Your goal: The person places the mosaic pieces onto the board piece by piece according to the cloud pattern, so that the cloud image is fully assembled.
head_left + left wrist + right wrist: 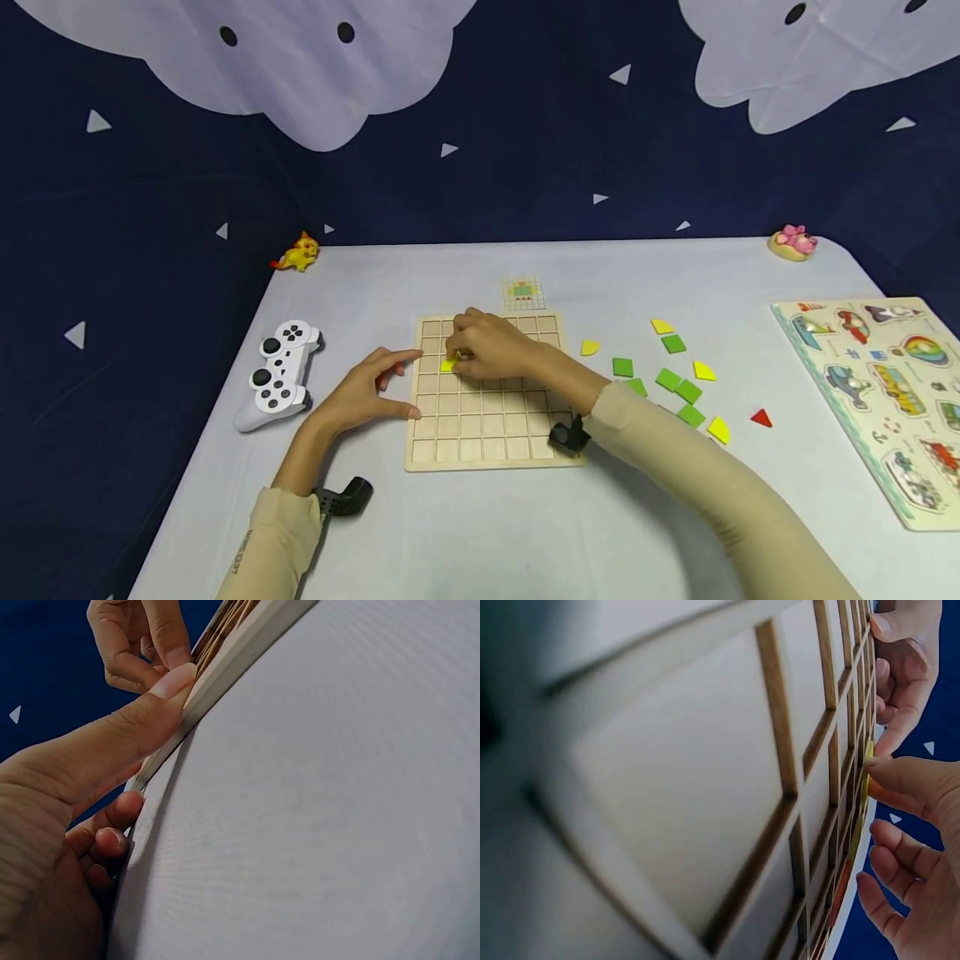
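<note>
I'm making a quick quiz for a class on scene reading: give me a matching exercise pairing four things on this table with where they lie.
Things:
1. game controller
2. red triangle
3. pattern card
4. yellow piece

Places:
A. just beyond the grid board's far edge
B. under the right hand's fingers, on the board
C. left of the board
D. right of the green squares

Pairs: 1-C, 2-D, 3-A, 4-B

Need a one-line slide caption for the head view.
Right hand presses a yellow piece into the wooden grid board while the left hand steadies its edge.
</note>
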Demonstrator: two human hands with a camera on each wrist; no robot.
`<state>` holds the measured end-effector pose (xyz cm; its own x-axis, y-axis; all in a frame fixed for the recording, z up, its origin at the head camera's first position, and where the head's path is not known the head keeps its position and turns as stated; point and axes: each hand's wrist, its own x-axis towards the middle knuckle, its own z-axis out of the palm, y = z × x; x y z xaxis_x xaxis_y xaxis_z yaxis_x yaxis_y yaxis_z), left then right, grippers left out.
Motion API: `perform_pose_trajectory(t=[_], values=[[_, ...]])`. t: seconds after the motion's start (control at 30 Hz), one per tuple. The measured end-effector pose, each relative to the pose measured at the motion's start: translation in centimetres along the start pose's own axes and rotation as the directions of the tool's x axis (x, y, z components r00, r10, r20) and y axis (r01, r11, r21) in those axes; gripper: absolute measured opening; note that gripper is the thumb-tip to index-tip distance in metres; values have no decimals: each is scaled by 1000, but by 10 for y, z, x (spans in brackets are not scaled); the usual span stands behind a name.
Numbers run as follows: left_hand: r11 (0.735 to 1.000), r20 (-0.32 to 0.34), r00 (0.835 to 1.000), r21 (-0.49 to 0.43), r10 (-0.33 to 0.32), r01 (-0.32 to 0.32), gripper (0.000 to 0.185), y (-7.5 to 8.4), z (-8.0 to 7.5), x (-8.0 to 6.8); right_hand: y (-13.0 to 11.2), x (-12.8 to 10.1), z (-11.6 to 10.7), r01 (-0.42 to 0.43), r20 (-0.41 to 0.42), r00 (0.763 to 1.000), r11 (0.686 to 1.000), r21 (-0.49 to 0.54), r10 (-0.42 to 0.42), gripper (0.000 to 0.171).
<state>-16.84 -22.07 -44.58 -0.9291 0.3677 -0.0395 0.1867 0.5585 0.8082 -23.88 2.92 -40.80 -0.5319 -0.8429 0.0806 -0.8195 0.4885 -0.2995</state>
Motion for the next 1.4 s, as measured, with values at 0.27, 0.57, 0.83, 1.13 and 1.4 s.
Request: perform_pose_trajectory(t=[0.27, 0.57, 0.83, 1.13, 1.4], values=[[1000, -3, 1000, 16, -4, 4, 82, 2, 1, -1, 2, -8, -11, -5, 9, 1000, 1000, -16, 5, 24], [999, -12, 1000, 28, -14, 15, 84, 0, 1, -1, 26, -61, -35, -60, -70, 996, 997, -49, 56, 21], [999, -19, 1000, 35, -9, 10, 85, 1, 1, -1, 58, -114, -48, -168, -89, 983, 980, -105, 159, 22], [1000, -10, 1000, 7, 14, -14, 85, 1, 1, -1, 74, -145, -46, -211, -79, 976, 966, -148, 201, 23], [1000, -8, 1000, -5, -5, 5, 85, 2, 0, -2, 76, -150, -41, -233, -93, 971, 962, -140, 221, 22]])
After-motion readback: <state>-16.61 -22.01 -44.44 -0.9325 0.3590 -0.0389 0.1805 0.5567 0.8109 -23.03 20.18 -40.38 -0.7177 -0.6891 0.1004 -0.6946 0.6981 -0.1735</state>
